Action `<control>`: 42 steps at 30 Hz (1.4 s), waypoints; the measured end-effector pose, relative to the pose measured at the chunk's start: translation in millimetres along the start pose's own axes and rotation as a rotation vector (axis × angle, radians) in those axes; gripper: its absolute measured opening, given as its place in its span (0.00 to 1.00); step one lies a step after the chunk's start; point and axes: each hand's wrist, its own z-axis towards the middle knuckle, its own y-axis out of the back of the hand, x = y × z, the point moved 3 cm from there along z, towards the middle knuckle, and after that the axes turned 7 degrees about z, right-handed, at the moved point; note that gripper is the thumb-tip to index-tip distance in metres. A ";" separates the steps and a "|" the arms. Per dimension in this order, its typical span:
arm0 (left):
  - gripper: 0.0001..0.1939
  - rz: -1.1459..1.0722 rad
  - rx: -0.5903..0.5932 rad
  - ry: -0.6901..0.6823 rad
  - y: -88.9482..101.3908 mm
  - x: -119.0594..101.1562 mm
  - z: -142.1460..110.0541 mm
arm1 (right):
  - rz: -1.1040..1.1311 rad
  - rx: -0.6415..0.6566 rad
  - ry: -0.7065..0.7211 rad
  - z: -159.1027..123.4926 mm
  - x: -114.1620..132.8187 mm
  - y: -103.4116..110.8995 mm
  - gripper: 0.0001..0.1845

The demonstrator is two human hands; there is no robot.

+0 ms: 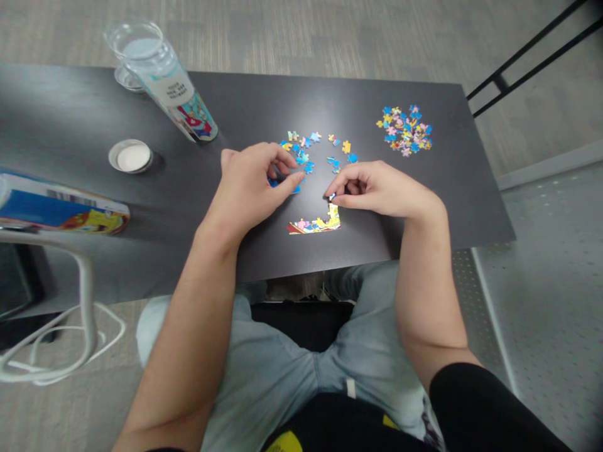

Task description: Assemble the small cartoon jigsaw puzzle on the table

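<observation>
An L-shaped strip of joined jigsaw pieces (315, 225) lies near the front edge of the dark table. At the top of its right arm, my right hand (370, 188) pinches a small puzzle piece (332, 197) between thumb and forefinger. To the left, my left hand (259, 179) hovers low over blue puzzle pieces (296, 189), partly covering them. Its fingers are loosely curled, with a gap between thumb and forefinger. Loose puzzle pieces (302, 147) are scattered beyond the left hand, and a few more, including a yellow piece (347, 147), lie beyond the right one.
A heap of puzzle pieces (406, 130) sits at the table's (254, 100) far right. Leftward stand a clear printed tube (174, 88), a small round lid (132, 156) and a blue printed canister (61, 204). A white curved stand with cable (87, 301) is at the lower left.
</observation>
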 end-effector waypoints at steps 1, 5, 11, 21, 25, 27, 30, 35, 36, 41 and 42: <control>0.06 0.000 -0.002 0.001 0.2 0.4 -0.1 | -0.006 -0.003 0.007 0.5 0.5 0.0 0.09; 0.05 -0.015 -0.011 0.003 0.4 2.4 -0.1 | -0.020 -0.012 0.010 2.2 1.2 0.3 0.12; 0.04 0.029 -0.029 0.028 7.2 9.7 0.9 | 0.010 -0.045 -0.011 1.4 1.2 -0.4 0.17; 0.21 0.198 0.013 0.076 3.4 16.0 6.1 | -0.130 -0.189 0.071 4.1 14.7 -2.6 0.13; 0.25 0.286 0.089 0.043 -5.5 2.4 12.2 | -0.119 -0.198 0.066 9.7 6.7 -4.3 0.14; 0.22 0.286 0.070 0.042 -4.1 0.9 13.5 | -0.109 -0.210 0.067 10.8 2.5 -4.2 0.14; 0.15 0.245 0.007 0.078 1.6 7.0 13.7 | -0.063 -0.243 0.075 10.6 -1.8 -2.6 0.15; 0.01 0.192 -0.072 0.125 4.8 21.2 14.2 | -0.004 -0.291 0.068 9.8 -5.4 1.4 0.16; 0.02 0.191 -0.081 0.133 4.1 23.1 14.5 | -0.006 -0.311 0.073 9.7 -6.2 2.8 0.16; 0.07 0.145 -0.126 0.145 -1.0 29.0 16.0 | -0.053 -0.495 0.110 7.3 -12.8 14.2 0.14; 0.07 0.132 -0.133 0.136 -1.9 29.6 16.2 | -0.057 -0.532 0.113 6.6 -14.6 16.7 0.13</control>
